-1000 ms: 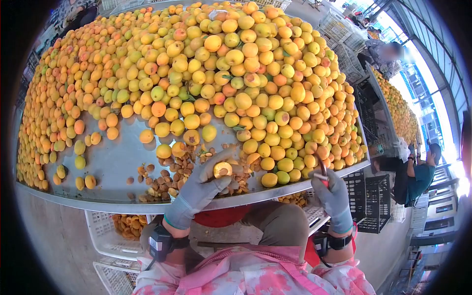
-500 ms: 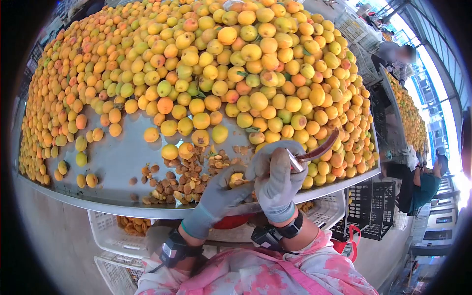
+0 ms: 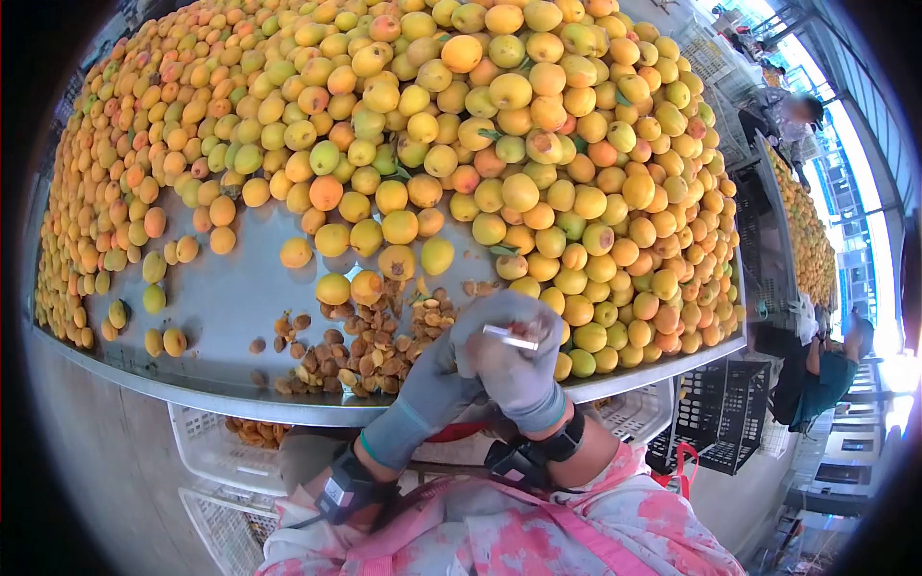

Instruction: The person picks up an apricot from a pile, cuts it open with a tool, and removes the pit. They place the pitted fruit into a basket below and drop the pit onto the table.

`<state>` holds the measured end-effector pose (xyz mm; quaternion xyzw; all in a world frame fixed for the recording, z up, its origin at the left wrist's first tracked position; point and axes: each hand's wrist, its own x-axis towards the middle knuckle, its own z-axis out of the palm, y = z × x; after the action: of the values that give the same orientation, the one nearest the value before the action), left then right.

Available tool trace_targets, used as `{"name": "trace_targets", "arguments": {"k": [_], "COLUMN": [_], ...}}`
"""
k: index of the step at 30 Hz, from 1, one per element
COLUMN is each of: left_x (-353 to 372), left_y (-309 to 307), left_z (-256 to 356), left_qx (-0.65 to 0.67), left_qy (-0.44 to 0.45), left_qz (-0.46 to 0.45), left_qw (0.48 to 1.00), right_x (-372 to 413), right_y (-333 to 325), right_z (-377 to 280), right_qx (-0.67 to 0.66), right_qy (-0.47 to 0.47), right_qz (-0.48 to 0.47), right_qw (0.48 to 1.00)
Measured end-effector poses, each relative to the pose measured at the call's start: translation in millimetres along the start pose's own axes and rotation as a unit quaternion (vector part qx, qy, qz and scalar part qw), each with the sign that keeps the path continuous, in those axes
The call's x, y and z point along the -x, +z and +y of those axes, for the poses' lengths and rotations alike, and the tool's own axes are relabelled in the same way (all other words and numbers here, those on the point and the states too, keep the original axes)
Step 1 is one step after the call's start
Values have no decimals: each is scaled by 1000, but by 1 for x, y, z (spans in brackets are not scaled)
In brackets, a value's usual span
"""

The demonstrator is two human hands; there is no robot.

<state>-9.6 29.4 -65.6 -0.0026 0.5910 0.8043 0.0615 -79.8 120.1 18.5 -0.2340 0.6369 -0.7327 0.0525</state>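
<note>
My two gloved hands meet at the front edge of a metal table, over a pile of pits. My left hand (image 3: 430, 384) is closed, its fingers pressed against the right; the apricot seen in it a moment earlier is now hidden. My right hand (image 3: 523, 370) is wrapped round a small knife (image 3: 511, 337), of which only a silver part shows, its curved brown part out of sight. Brown apricot pits (image 3: 370, 346) lie just left of and beyond the hands. A large heap of yellow-orange apricots (image 3: 595, 206) comes close to my right hand.
The metal table (image 3: 254, 312) has a raised front rim. Below it sit white crates (image 3: 197, 437), one with orange pieces (image 3: 254, 432). A black crate (image 3: 715, 408) stands at right. Other people (image 3: 831, 379) are at the far right beside another fruit-laden table (image 3: 807, 230).
My right hand has turned, so the curved brown part of the knife no longer shows. Both hands have drawn together, covering the apricot in the left.
</note>
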Motion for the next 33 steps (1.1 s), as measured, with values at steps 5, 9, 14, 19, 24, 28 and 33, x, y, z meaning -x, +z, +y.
{"name": "trace_targets", "arguments": {"k": [5,9,14,19,24,28,33], "left_x": [-2,-2,-1,-3,-7,1,1], "left_y": [-1,-2,-5,-10,-7,-14,-24], "left_z": [40,51,60,63,45,8,13], "left_qx": [127,129,205,276,426,23,-241], "left_qy": [-176,-204,-233,-255,-251,-24,226], "left_qz": [2,-21,-73,-101,-19,29,-50], "left_qw": [976,970,948,921,869,999,943], "right_x": [-14,-25,-28,-35,-38,-22,-18], "right_y": [-9,-12,-18,-21,-20,-16,-14], "right_z": [3,4,9,5,2,6,-2], "right_qx": [-230,-324,-425,-458,-426,-129,-145], "right_qy": [165,176,156,118,106,36,99], "right_qz": [34,50,-34,-70,-19,-21,-173], "right_qw": [959,928,891,878,899,991,969]}}
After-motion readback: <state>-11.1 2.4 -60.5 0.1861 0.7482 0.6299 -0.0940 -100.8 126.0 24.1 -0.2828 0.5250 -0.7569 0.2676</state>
